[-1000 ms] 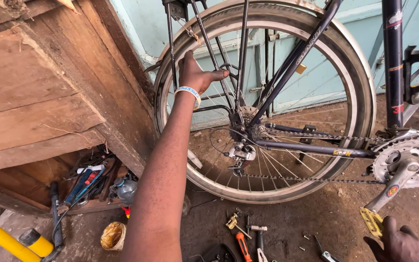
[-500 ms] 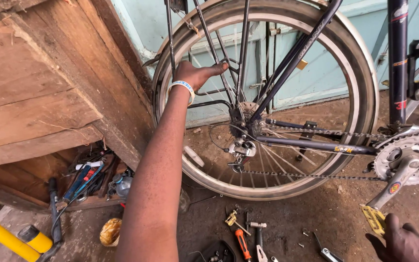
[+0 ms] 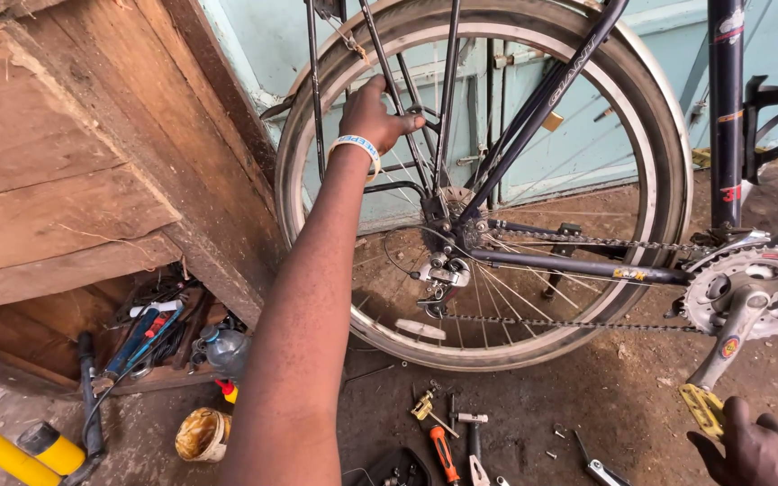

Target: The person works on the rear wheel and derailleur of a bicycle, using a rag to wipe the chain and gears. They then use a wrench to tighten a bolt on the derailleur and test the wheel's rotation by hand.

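Observation:
My left hand (image 3: 373,115) reaches up into the rear wheel (image 3: 483,184) of a dark bicycle and grips a thin rack stay and the spokes near the rim. A white wristband sits on that wrist. My right hand (image 3: 754,443) rests low at the bottom right, just below the yellow pedal (image 3: 702,408) on the crank, its fingers curled; what it holds cannot be told. The chain (image 3: 578,326) runs from the rear derailleur (image 3: 438,281) to the chainring (image 3: 749,288).
A wooden bench (image 3: 74,171) fills the left, with tools stored beneath it. Screwdrivers and small parts (image 3: 456,436) lie on the dirt floor under the wheel. A small open tin (image 3: 200,434) and a yellow pump (image 3: 11,450) sit at lower left. A pale blue wall stands behind.
My left hand has shifted slightly on the wheel, from an open palm against the spokes to fingers wrapped around them. The right hand stays by the pedal.

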